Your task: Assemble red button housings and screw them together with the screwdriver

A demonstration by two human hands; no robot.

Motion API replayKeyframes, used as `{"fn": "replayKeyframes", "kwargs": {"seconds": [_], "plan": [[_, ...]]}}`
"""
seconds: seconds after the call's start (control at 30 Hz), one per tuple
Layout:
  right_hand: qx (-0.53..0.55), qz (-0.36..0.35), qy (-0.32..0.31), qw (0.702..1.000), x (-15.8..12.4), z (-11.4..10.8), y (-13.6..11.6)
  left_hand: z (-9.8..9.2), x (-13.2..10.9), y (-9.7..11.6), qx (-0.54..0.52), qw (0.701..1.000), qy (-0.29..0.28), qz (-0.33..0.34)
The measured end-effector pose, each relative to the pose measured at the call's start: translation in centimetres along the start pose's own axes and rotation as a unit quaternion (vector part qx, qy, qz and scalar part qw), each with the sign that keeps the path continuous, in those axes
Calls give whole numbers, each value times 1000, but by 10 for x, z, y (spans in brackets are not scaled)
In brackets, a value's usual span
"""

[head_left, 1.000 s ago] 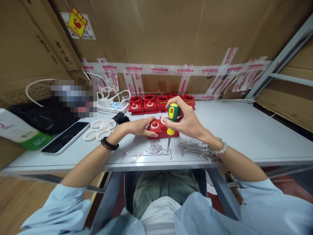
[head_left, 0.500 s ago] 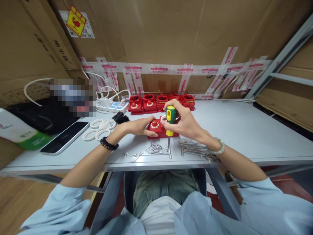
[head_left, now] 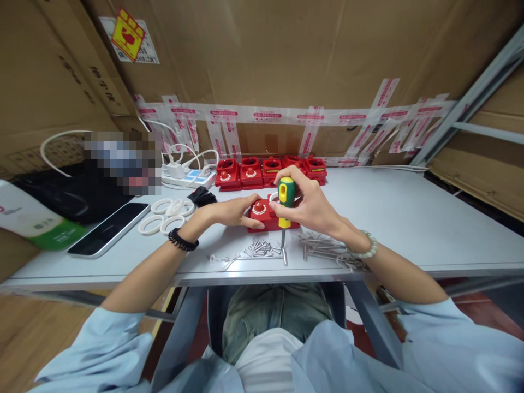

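My right hand (head_left: pixel 313 204) is closed around the green and yellow handle of a screwdriver (head_left: pixel 286 191). Its shaft points down, and the tip is by a pile of silver screws (head_left: pixel 261 249); whether it touches one I cannot tell. A red box (head_left: pixel 269 220) with a red knob lies flat behind the screws. Over its left side rests my left hand (head_left: pixel 235 212), thumb along the front and fingers at the back, gripping it. Part of a white ring (head_left: pixel 273 197) shows on the box, mostly hidden by my right hand. In front of the screws lies a T-ended metal rod (head_left: pixel 257 258).
Several similar red boxes (head_left: pixel 250 173) stand in a row at the back. White rings (head_left: pixel 150 225), a black bundle (head_left: pixel 200 196) and a phone (head_left: pixel 109 229) lie to the left. More metal rods (head_left: pixel 327 252) with cords are under my right wrist. A power strip (head_left: pixel 192 179) sits back left.
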State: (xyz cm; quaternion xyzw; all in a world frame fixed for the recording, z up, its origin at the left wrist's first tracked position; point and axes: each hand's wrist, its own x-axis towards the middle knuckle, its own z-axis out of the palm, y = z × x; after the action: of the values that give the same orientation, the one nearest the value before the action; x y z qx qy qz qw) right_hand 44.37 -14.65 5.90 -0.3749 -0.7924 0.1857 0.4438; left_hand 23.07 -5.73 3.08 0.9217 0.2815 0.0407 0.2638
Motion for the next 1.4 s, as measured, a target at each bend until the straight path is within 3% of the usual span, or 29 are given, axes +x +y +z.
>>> {"fn": "replayKeyframes", "kwargs": {"seconds": [0.27,0.57,0.9,1.1,1.4], "plan": [[-8,-2,5,1000,0,3,1,-1,-1,1,8,1000,-7,-18],[-6,-18,50,999,1,-1,-3,0,0,-1,22,999,-17,-34],[6,-34,96,995,2,-5,-5,2,0,-8,2,1000,1,2],[13,-31,83,996,1,-2,-5,1,0,-5,7,1000,-3,-12],[5,-35,110,993,3,-3,-3,2,0,-6,7,1000,2,-8]]}}
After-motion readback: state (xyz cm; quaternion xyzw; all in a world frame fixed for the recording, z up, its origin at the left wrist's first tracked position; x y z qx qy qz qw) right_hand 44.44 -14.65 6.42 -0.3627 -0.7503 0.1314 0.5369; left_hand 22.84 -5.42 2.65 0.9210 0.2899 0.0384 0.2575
